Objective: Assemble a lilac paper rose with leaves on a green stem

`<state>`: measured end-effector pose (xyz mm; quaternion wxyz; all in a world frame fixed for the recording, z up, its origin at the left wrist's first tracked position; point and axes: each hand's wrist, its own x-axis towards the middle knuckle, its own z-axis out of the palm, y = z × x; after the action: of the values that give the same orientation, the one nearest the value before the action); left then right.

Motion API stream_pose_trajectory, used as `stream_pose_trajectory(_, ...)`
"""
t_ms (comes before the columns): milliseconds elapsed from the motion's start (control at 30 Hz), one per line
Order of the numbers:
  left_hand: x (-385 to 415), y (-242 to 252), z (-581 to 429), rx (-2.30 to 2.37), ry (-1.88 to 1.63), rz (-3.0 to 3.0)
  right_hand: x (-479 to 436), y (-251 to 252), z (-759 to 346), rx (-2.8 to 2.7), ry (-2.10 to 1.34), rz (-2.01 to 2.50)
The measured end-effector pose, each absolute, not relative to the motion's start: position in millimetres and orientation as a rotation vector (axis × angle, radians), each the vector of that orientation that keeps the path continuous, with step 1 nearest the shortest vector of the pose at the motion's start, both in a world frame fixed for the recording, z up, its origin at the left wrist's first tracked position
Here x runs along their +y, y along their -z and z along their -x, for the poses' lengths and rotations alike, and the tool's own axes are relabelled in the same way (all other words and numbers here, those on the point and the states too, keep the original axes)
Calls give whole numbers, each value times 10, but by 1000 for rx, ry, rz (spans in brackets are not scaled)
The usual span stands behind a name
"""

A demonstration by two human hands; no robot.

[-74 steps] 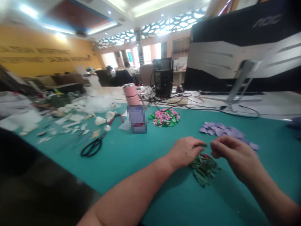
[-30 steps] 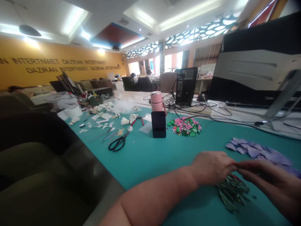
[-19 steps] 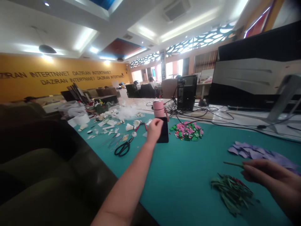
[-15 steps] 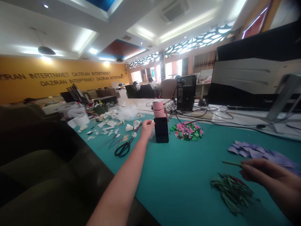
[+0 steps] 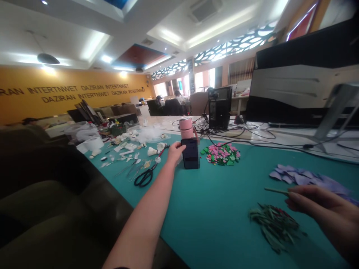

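My left hand reaches forward to a dark smartphone, its thumb over the front's left edge and its other fingers partly hidden behind. The phone stands upright against a pink bottle, and its screen glows faintly. At the right, my right hand pinches a thin green stem that points left. Just below the stem lies a pile of green leaves with some red among them. Pale purple petals are spread behind my right hand.
Pink and green flower pieces lie right of the phone. Black scissors, tweezers and white shuttlecocks crowd the left of the green mat. Cables run along the back, near a black computer case.
The phone's screen has gone from black to faintly lit. My left thumb now overlaps the phone's front edge. The whole view has shifted slightly; my right hand still holds the stem.
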<state>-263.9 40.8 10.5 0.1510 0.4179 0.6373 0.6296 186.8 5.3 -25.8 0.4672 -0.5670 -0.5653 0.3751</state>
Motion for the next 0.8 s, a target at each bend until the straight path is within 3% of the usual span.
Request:
stream_pose_trajectory(267, 119, -371, 2040, 1899, -1946, -1188, -111, -38, -1712, -1321, -1163, 1320)
stream_pose_trajectory(333, 23, -437, 1568, 1769, -1800, -1370, -164, -82, -1661, -1377, -1146, 1214)
stream_pose_trajectory(433, -155, -557, 849, 1389, -1097, -2014, -191, -93, -1632, -1438, -1123, 1078)
stream_pose_trajectory(533, -269, -643, 383, 1203, -734, -2176, -180, -99, -1652, -1471, -1112, 1010)
stream_pose_trajectory(800, -137, -536, 119, 1281, -786, -2146, -123, -181, -1704, -1404, -1176, 951)
